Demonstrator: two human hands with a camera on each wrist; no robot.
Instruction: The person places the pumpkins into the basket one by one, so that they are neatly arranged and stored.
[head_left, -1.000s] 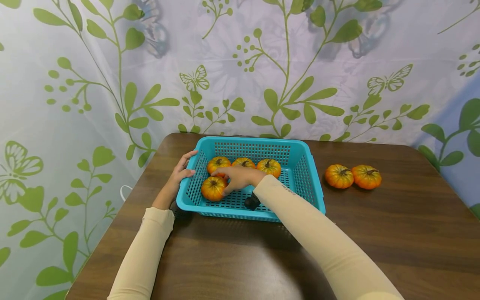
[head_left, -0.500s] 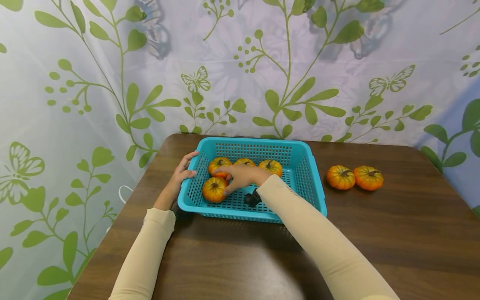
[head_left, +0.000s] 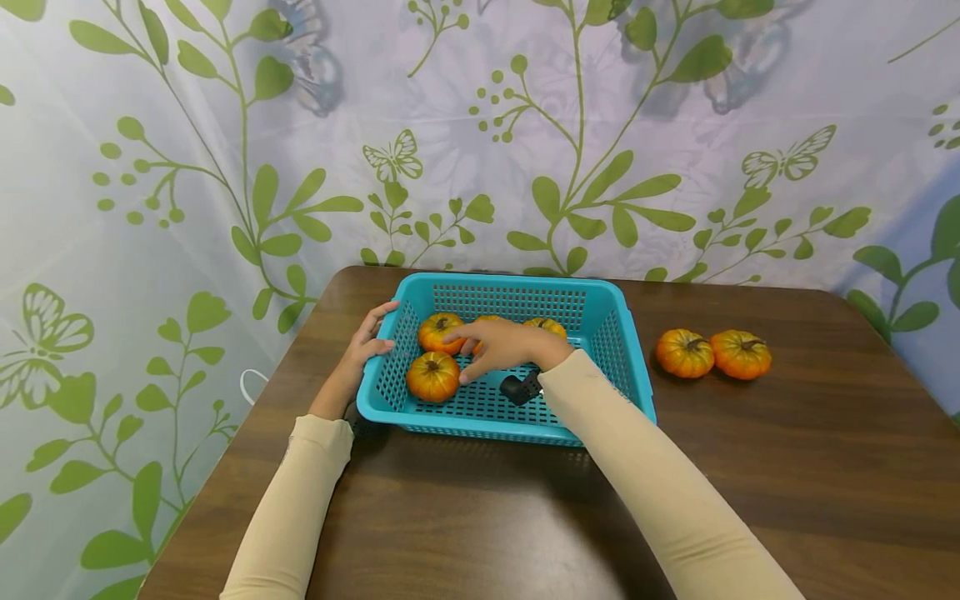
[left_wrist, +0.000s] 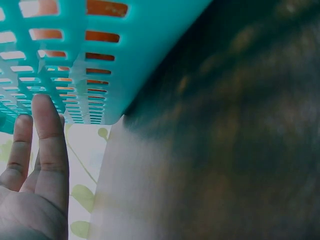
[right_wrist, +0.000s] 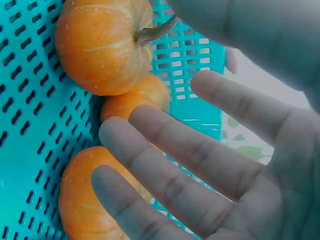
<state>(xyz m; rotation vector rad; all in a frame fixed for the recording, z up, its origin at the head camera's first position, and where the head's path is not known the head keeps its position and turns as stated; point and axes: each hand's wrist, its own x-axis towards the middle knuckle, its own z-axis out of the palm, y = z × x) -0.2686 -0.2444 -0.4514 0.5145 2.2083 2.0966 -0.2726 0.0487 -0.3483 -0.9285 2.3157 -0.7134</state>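
Several small orange pumpkins stand in a turquoise plastic basket [head_left: 480, 429]. One pumpkin [head_left: 433, 379] is at the front left, another pumpkin [head_left: 440, 332] behind it; those farther right are partly hidden by my right hand [head_left: 504, 343]. That hand hovers over the basket floor with its fingers spread and nothing in them, as the right wrist view also shows, its thumb close to the front-left pumpkin. My left hand [head_left: 365, 346] rests at the basket's left rim. In the left wrist view its fingers [left_wrist: 50, 145] lie fairly straight against the outside of the perforated wall.
Two more pumpkins, a left one [head_left: 684, 353] and a right one [head_left: 741, 354], sit side by side on the brown wooden table [head_left: 450, 517], right of the basket. A leaf-patterned curtain [head_left: 450, 100] hangs behind the table. A white cable [head_left: 247, 385] shows at the left edge.
My right hand has come away from the front-left pumpkin, moving slightly right and up with its fingers loosened. The left hand stays at the rim.
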